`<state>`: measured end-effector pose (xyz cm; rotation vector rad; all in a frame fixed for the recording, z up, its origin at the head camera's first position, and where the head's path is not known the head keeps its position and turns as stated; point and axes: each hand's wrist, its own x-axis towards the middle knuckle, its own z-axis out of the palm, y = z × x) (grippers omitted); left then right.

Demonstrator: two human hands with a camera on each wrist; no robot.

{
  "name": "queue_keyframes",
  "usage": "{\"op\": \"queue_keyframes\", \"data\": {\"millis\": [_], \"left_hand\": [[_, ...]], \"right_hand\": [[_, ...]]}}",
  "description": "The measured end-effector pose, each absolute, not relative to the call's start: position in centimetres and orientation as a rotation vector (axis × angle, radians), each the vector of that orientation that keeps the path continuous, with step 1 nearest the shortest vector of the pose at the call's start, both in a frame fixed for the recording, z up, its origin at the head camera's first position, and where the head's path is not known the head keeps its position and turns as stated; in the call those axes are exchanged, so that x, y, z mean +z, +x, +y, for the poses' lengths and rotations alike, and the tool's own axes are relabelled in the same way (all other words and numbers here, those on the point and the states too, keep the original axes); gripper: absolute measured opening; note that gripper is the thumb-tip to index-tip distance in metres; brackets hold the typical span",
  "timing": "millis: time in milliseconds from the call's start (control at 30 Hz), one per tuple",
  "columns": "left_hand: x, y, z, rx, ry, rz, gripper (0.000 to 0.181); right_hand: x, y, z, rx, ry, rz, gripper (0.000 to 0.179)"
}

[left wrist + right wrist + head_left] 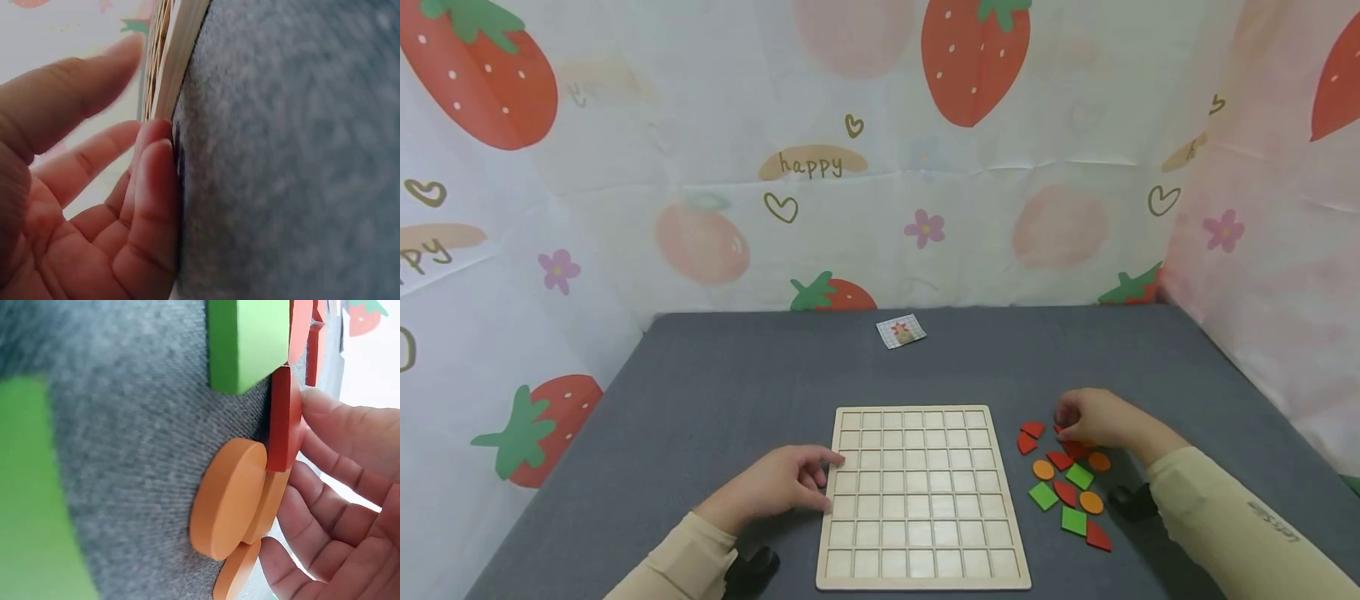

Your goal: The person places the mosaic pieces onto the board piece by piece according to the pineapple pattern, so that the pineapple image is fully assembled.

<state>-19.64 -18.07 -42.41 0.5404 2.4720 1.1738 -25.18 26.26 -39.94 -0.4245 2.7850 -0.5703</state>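
My left hand (786, 483) lies at the left edge of a pale wooden grid board (829, 533). Its fingertips touch the rim, and the left wrist view has them against the side of the board (170, 69). To the board's right, my right hand (1101, 419) reaches down into a loose group of flat coloured pieces. Its thumb and forefinger pinch a small red piece (1058, 429), mostly hidden by the fingertips. Under and beside this hand lie a red piece (284, 419), an orange disc (234, 500) and a green square (250, 344).
Red wedge pieces (1065, 492), orange discs (1091, 502) and green squares (1073, 522) lie scattered between board and right forearm. A small picture card (901, 332) sits near the back edge of the grey tabletop (737, 367). A strawberry-printed curtain (970, 208) hangs behind.
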Motion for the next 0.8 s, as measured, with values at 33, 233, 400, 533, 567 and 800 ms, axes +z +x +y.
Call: {"op": "queue_keyframes", "data": {"millis": [33,233,400,533,567,800], "left_hand": [[-42.44,-19.64,-18.00,1.130,0.568,2.500,0.051],[-42.30,-19.62,-17.72,0.997,0.666,2.585,0.044],[-42.22,-19.82,-17.88,1.020,0.660,2.566,0.040],[-42.36,-20.04,-18.04,0.968,0.719,2.609,0.039],[-42.38,-20.06,-18.09,0.967,0.731,2.614,0.039],[-42.43,-19.93,-18.58,0.890,0.841,2.588,0.049]], "right_hand": [[-39.90,-25.16,26.22,-0.570,-0.427,2.784,0.014],[-39.83,-25.26,26.02,-0.566,-0.378,2.761,0.013],[-39.84,-25.37,25.96,-0.591,-0.380,2.729,0.014],[-39.80,-25.48,25.96,-0.609,-0.424,2.711,0.016],[-39.80,-25.50,25.95,-0.611,-0.433,2.709,0.016],[-39.95,-25.60,25.94,-0.628,-0.438,2.693,0.015]]}}
